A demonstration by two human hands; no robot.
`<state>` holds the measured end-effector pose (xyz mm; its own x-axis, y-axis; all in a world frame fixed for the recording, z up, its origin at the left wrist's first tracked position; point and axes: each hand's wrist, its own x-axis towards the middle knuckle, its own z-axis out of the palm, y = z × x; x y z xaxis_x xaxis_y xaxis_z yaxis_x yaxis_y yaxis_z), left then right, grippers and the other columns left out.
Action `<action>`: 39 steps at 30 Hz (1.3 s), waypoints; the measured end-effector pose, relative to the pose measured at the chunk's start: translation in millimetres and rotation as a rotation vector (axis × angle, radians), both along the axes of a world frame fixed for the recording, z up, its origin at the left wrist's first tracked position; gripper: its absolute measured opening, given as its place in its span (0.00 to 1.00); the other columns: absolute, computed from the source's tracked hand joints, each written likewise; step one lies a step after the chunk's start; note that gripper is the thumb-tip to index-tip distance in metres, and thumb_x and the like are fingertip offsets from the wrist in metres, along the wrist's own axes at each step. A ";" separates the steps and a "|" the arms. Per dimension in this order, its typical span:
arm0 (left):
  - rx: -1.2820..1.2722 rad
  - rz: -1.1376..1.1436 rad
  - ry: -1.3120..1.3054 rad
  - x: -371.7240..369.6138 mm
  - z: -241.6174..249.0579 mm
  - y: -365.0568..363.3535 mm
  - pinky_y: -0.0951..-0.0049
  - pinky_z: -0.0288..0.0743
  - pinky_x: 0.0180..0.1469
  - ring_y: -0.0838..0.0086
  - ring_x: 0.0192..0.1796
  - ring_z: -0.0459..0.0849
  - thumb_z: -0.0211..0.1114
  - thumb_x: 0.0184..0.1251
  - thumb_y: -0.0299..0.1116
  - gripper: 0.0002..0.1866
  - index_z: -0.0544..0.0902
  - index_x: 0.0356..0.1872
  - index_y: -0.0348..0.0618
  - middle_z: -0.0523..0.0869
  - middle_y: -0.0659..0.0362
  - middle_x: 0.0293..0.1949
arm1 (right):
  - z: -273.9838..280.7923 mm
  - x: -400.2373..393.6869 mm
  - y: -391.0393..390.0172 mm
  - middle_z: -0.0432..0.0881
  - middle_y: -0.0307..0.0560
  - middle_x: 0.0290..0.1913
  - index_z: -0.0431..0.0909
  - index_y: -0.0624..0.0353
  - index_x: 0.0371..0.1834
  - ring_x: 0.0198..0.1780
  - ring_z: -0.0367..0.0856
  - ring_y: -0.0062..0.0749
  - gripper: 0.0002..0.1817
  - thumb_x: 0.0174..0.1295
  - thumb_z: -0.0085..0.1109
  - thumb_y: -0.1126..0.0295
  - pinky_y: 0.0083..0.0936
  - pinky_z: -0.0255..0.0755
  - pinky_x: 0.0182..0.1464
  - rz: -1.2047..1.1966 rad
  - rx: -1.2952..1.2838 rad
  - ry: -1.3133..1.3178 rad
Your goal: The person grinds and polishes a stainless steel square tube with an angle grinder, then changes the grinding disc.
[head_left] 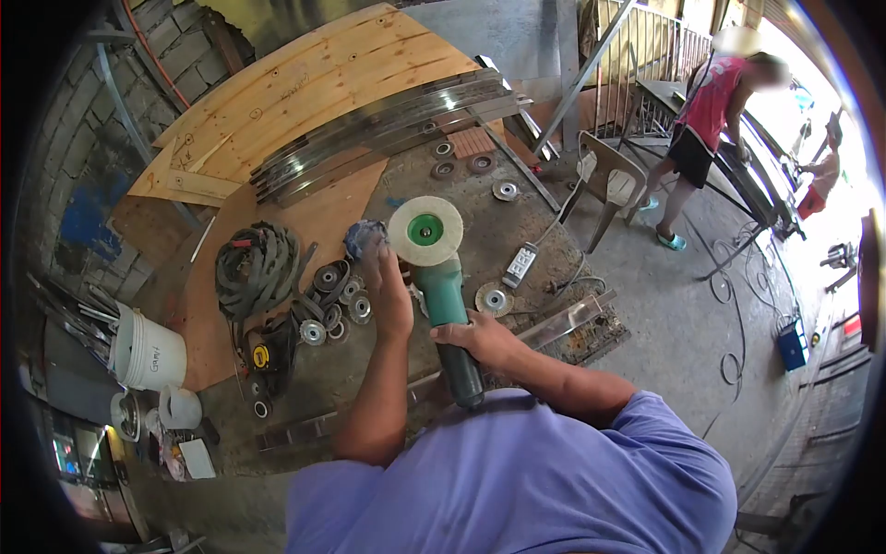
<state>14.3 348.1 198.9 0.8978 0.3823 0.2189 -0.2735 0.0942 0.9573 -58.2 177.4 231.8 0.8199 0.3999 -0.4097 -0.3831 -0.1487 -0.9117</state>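
Observation:
My right hand (475, 340) is wrapped around the body of a green angle grinder (441, 300), which points away from me. On its head sits a pale round buffing wheel (447, 249) with a green centre, facing up. Just left of the wheel, my left hand (391, 294) is raised with its fingers pointing forward, gripping a crumpled blue-grey lump (363, 237). What the lump is made of is not clear. Several abrasive discs (359, 307) lie on the worktable (399, 198) left of my left forearm. Another flap disc (494, 300) lies right of the grinder.
A power strip (520, 265) and its cord lie right of the grinder. Shiny metal tubes (388, 115) and a plywood sheet (277, 92) lie at the back. Coiled straps (254, 268) and a white bucket (152, 346) are at left. A person (711, 106) works beyond a chair (611, 175).

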 end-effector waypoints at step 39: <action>-0.463 -0.808 0.504 -140.6 -69.1 44.6 0.69 0.72 0.64 0.70 0.59 0.79 0.66 0.66 0.37 0.36 0.65 0.73 0.35 0.80 0.53 0.59 | 31.5 19.5 -19.8 0.82 0.42 0.43 0.84 0.58 0.43 0.47 0.78 0.39 0.12 0.55 0.66 0.72 0.32 0.73 0.55 0.776 -0.463 -1.295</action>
